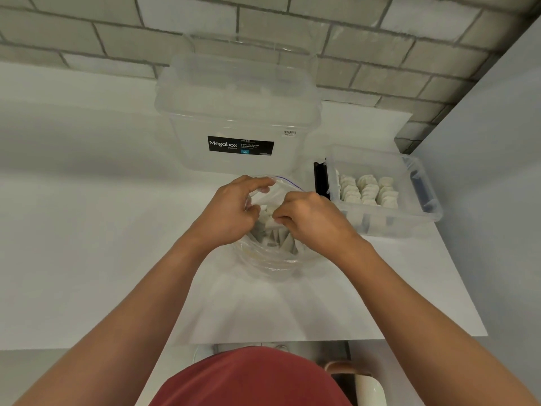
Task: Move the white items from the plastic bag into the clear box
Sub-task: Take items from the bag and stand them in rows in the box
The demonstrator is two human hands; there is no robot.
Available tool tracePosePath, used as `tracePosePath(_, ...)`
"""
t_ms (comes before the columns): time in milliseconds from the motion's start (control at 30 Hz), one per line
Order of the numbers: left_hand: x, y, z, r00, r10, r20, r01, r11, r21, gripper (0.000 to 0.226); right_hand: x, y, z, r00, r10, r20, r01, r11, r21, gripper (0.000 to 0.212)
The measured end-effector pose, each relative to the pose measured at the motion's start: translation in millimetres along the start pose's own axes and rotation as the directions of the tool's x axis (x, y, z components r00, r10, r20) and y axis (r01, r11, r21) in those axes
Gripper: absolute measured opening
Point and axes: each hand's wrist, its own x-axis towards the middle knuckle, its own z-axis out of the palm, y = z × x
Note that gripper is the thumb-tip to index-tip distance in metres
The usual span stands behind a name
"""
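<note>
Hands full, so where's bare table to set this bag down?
The table is bare left of the Megabox box and plastic bag, and between bag and near edge. It is crowded on the right, by the small clear box.

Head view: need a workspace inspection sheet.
Surface: white table.
Job items: plastic bag open at centre; small clear box at right holds rows of white pieces.
Clutter: large Megabox tub behind the bag; black object beside the small box.
Hands: left hand grips the bag's rim; right hand pinches a white item in its mouth.
Cables: nothing seen.
Surroundings: grey brick wall behind; cream mug below the table edge.
</note>
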Motion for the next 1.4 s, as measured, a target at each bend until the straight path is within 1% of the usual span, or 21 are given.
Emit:
tracePosePath(100, -0.3, 1.5, 1.2, 1.0, -0.002, 0.004, 0.002, 1.0, -0.002, 0.057, -7.9, 2.4, -13.1, 1.0, 0.015, -0.024, -0.013, 0.997, 0.08, 0.014)
tracePosePath(233, 1.0, 0.7, 1.1, 1.0, -0.016, -0.011, 0.016, 1.0, -0.011, 0.058, -26.8, 15.0, -60.5, 0.982, 0.062, -0.18, -0.03, 0.985, 0.171, 0.006)
tracePosePath(300, 2.2, 0.2, 0.3, 1.0, -0.016, -0.018, 0.016, 1.0, -0.015, 0.058, -41.8, 29.9, -90.1, 0.966, 0.147, -0.212, -0.1, 0.971, 0.219, 0.006)
tracePosePath(367, 3.8, -0.7, -0.2, 0.999, -0.014, -0.03, 0.013, 1.0, -0.012, 0.058, -56.3, 52.1, -113.2, 0.932, 0.24, -0.27, -0.177, 0.955, 0.238, 0.006)
tracePosePath(467, 3.9, -2.5, 0.7, 0.998, -0.028, -0.049, 0.026, 0.999, -0.038, 0.058, -68.2, 101.3, -128.2, 0.868, 0.359, -0.344, -0.314, 0.932, 0.179, 0.005)
tracePosePath(533, 3.3, -4.3, 2.2, 0.998, -0.036, -0.054, 0.034, 0.998, -0.053, 0.058, -69.1, 139.7, -125.7, 0.846, 0.415, -0.335, -0.407, 0.908, 0.096, 0.006)
tracePosePath(600, 2.7, -5.3, 4.5, 0.998, -0.041, -0.055, 0.037, 0.998, -0.058, 0.057, -67.0, 173.5, -115.8, 0.839, 0.464, -0.285, -0.482, 0.876, 0.006, 0.007)
tracePosePath(700, 1.8, -5.2, 7.1, 0.997, -0.046, -0.062, 0.042, 0.997, -0.065, 0.056, -61.2, 205.0, -95.3, 0.838, 0.528, -0.14, -0.541, 0.836, -0.086, 0.007)
tracePosePath(767, 1.5, -4.6, 7.3, 0.996, -0.051, -0.069, 0.047, 0.997, -0.059, 0.056, -57.5, 215.2, -82.3, 0.845, 0.534, 0.007, -0.527, 0.835, -0.159, 0.008)
tracePosePath(833, 2.1, -3.4, 6.5, 0.995, -0.059, -0.081, 0.055, 0.997, -0.056, 0.056, -54.2, 221.8, -70.5, 0.852, 0.509, 0.123, -0.463, 0.842, -0.278, 0.01)
tracePosePath(933, 3.1, -0.9, 5.7, 0.993, -0.072, -0.094, 0.069, 0.997, -0.04, 0.056, -47.3, 224.1, -59.0, 0.858, 0.473, 0.2, -0.34, 0.815, -0.47, 0.012)
tracePosePath(1033, 2.0, 0.4, 5.3, 0.991, -0.089, -0.103, 0.086, 0.996, -0.033, 0.055, -39.2, 226.8, -52.0, 0.85, 0.473, 0.231, -0.272, 0.771, -0.576, 0.007)
tracePosePath(1167, 2.1, 1.7, 5.1, 0.989, -0.101, -0.112, 0.099, 0.995, -0.024, 0.055, -30.5, 232.9, -43.7, 0.84, 0.473, 0.265, -0.22, 0.744, -0.632, 0.006)
tracePosePath(1300, 3.6, 2.4, 4.6, 0.988, -0.106, -0.112, 0.106, 0.994, -0.01, 0.054, -29.4, 241.4, -35.1, 0.865, 0.452, 0.218, -0.204, 0.713, -0.671, 0.008)
tracePosePath(1400, 4.8, 2.7, 4.4, 0.987, -0.112, -0.111, 0.113, 0.994, -0.002, 0.054, -30.1, 246.3, -30.8, 0.875, 0.441, 0.198, -0.189, 0.689, -0.7, 0.006)
